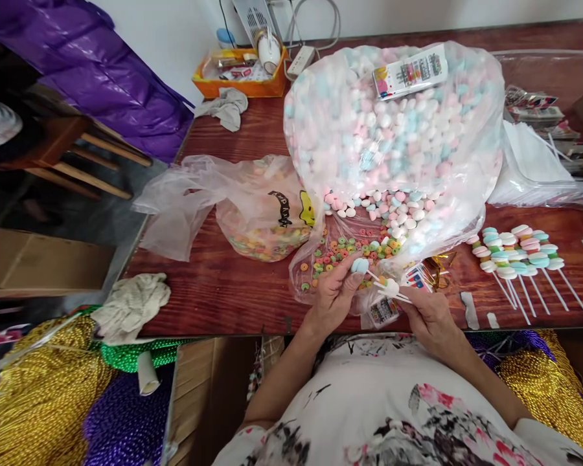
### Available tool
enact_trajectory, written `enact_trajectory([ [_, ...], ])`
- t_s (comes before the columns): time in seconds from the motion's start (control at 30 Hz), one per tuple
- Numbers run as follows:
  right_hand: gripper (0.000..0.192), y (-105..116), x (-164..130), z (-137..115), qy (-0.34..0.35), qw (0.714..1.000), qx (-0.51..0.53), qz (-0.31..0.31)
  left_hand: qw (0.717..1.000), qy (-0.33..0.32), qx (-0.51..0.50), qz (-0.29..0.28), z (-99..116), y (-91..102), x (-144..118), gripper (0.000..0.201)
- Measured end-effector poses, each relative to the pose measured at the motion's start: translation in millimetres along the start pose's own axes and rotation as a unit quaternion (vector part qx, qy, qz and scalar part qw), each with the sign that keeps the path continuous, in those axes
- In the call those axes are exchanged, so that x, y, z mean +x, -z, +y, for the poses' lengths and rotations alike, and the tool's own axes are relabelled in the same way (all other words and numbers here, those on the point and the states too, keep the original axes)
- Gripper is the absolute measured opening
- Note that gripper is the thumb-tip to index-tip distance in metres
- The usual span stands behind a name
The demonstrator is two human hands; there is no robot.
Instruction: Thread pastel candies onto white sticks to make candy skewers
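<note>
Between its thumb and fingers, my left hand (336,292) pinches a pale blue oval candy-like piece (359,265) at the tip of a white stick. My right hand (430,314) is closed on the lower ends of white sticks (402,297). A white oval piece (392,287) and an orange ring sit on these sticks between my hands. Just beyond my left hand lie loose coloured rings (340,249) on clear plastic. Behind them a large clear bag (393,129) spills pink, white and blue oval pieces. To the right lie several finished-looking sticks threaded with pastel pieces (519,252).
A knotted bag of coloured rings (267,213) sits left of the big bag. A clear bin (544,171) holds packets and white sticks at the right. Rags (133,304) lie at the left edge. An orange box (240,84) and power strip (301,61) stand at the back.
</note>
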State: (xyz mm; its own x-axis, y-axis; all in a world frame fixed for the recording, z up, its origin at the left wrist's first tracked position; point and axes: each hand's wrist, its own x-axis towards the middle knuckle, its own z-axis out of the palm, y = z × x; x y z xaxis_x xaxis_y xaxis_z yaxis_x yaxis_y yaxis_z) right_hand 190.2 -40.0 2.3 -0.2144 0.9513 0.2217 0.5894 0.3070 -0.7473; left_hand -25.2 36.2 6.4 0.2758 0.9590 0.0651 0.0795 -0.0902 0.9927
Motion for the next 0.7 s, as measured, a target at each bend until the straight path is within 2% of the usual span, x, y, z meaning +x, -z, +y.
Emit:
enact_trajectory([
  [0.1, 0.03, 2, -1, -1, 0.041, 0.999, -0.026, -0.009, 1.0, -0.014, 0.012, 0.005, -2, -2.4, 0, 0.044],
  [0.2, 0.029, 5, -2, -3, 0.058, 0.998, -0.022, -0.013, 0.999, -0.045, 0.001, -0.019, -4, -1.8, 1, 0.043],
  [0.3, 0.023, 8, -1, -7, 0.018, 1.0, -0.001, -0.023, 0.99, -0.129, 0.048, -0.033, -5, 0.9, 2, 0.041],
  [0.4, 0.021, 9, 0, -12, -0.022, 0.999, 0.003, -0.03, 0.967, -0.225, 0.113, -0.038, -7, 1.8, 3, 0.043],
  [0.47, 0.021, 8, 0, -14, -0.022, 0.999, -0.002, -0.028, 0.951, -0.266, 0.154, -0.027, -10, 0.8, 3, 0.043],
  [0.6, 0.019, 3, -1, -16, -0.014, 1.0, 0.026, -0.003, 0.93, -0.282, 0.235, 0.022, -17, -2.4, 0, 0.038],
  [0.7, 0.019, -2, -3, -17, -0.016, 0.996, 0.084, -0.002, 0.921, -0.291, 0.256, 0.036, -19, -2.6, -1, 0.039],
])
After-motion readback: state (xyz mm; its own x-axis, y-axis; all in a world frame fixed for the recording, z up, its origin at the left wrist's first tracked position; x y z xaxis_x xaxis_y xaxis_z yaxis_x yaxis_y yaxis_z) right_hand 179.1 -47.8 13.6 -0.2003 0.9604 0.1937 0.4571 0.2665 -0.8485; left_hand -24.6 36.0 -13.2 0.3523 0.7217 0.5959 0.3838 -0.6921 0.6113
